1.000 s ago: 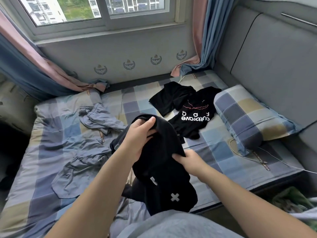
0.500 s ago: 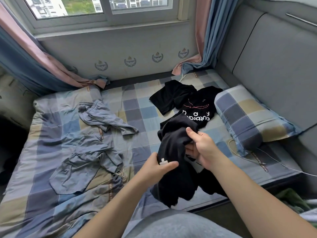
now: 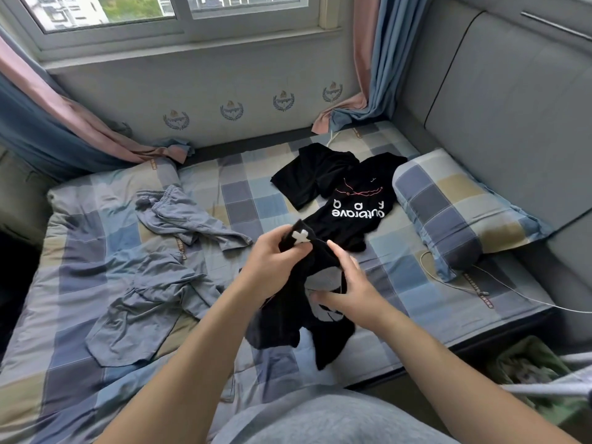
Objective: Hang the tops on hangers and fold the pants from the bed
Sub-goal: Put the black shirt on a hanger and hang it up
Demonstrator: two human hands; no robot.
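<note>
The left hand (image 3: 272, 267) now pinches the black garment (image 3: 282, 318) at its cross (right hand (image 3: 349, 290) lower).

A white cross is being shown on the black garment (image 3: 282, 315). White lettering and thin red lines are being displayed on the black T-shirt (image 3: 355, 200). Blue, grey and beige checks are being carried by the bed sheet (image 3: 243, 193) and the pillow (image 3: 448, 203). Grey-blue is being shown by the loose clothes (image 3: 179, 216), pink and blue by the curtains (image 3: 374, 59).

Bedroom, domestic: bed with checked blue-and-beige sheet (image 3: 250, 193), matching checked pillow (image 3: 455, 206), grey padded headboard (image 3: 499, 100), pink-and-blue curtains (image 3: 368, 59) at a white-framed sliding window (image 3: 179, 24), clothing scattered on the sheet.
</note>
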